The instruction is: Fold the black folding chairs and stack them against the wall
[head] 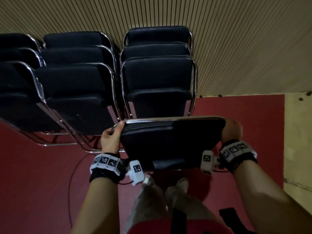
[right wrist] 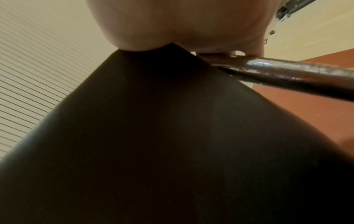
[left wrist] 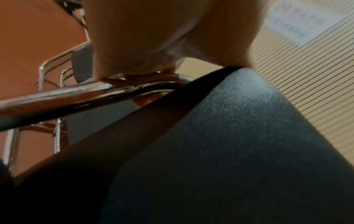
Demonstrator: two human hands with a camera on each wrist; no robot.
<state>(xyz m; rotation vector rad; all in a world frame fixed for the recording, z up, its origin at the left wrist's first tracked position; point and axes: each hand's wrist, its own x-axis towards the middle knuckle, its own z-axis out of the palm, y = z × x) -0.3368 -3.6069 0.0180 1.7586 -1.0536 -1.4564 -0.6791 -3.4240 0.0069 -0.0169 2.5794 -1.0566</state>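
A person's left hand (head: 110,141) and right hand (head: 231,130) clenched the chrome frame of a folded black chair (head: 172,142) just before the stacked chairs (head: 157,78) leaning on the slatted wall (head: 236,48).

Chair (head: 172,142): matt black padding, glossy chrome tube (scuffed); ribbed wall (head: 236,39).

Folded black chair (head: 170,142) at centre frame, gripped at top corners by left hand (head: 110,141) and right hand (head: 232,130); stacked chairs (head: 76,85) upper left.
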